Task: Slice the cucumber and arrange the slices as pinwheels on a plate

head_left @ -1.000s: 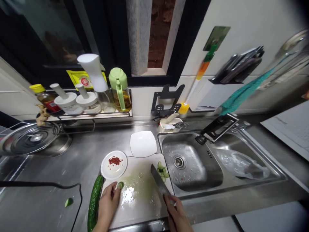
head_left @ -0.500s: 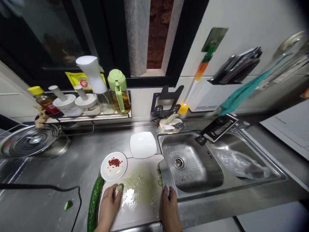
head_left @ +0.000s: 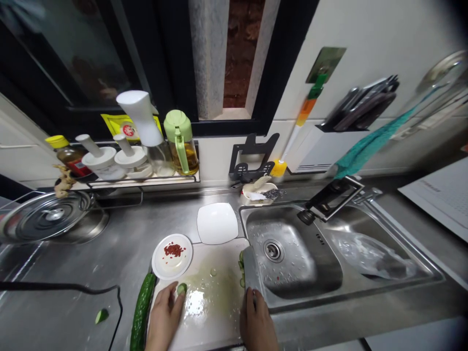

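My left hand (head_left: 166,312) pinches a short cucumber piece (head_left: 182,288) between thumb and fingers, over the left part of the white cutting board (head_left: 204,317). In my right hand (head_left: 258,317) is the handle of a kitchen knife (head_left: 252,268), its broad blade at the board's right edge beside the sink. Several cucumber slices (head_left: 242,268) lie along the blade's left side. One thin slice (head_left: 213,272) rests on the wet middle of the board. A whole cucumber (head_left: 142,312) lies just left of the board, next to my left hand.
A white plate (head_left: 157,261) with small red pieces overlaps the board's far left corner. Behind the board is a square white dish (head_left: 217,223). The steel sink (head_left: 292,273) adjoins on the right. A cucumber end (head_left: 102,316) and a lidded pot (head_left: 54,214) are at left.
The whole view has shifted slightly, with most things appearing a little lower. Both hands keep their holds on the cucumber piece and the knife.
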The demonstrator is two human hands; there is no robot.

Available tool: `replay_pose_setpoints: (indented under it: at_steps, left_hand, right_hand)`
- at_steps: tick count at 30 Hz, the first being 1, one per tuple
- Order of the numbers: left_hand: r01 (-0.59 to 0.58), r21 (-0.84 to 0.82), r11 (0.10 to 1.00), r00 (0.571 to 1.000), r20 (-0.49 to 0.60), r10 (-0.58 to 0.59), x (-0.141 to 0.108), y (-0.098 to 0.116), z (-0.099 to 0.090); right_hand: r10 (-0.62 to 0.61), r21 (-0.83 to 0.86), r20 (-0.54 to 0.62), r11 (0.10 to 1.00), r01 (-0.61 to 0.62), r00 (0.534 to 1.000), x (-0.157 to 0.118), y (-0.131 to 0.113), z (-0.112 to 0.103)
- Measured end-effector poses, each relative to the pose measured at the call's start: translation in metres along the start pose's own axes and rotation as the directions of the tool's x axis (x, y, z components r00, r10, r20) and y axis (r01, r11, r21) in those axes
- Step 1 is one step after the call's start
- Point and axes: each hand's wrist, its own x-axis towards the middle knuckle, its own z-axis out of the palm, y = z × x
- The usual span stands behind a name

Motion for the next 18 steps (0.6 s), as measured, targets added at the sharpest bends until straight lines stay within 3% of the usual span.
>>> replay_pose_setpoints:
  at_steps: [3,5,10,14,18]
  left_hand:
    - [-0.011,-0.018,1.000,0.998,-0.063,0.010,0.001,0.012,0.000]
    - [-0.017,-0.026,1.000,0.998,-0.065,0.015,0.008,0.029,0.004]
    - [-0.082,0.065,0.995,0.996,0.031,0.080,0.058,0.100,0.025]
    - [0.104,0.280,0.954,0.979,0.142,-0.148,0.116,0.147,0.043]
    - [0.202,0.328,0.923,0.956,0.138,-0.259,0.153,0.156,0.056]
  right_hand:
    - [-0.040,0.103,-0.085,0.994,0.049,0.996,0.008,0.010,-0.004]
    - [-0.065,0.153,-0.109,0.985,0.082,0.992,0.028,0.012,-0.020]
    - [-0.036,0.152,0.122,0.988,0.017,0.992,0.126,-0.002,-0.080]
    - [-0.011,0.114,0.150,0.994,-0.006,0.989,0.206,-0.018,-0.091]
    - [0.032,0.075,0.207,0.996,-0.048,0.978,0.251,-0.029,-0.077]
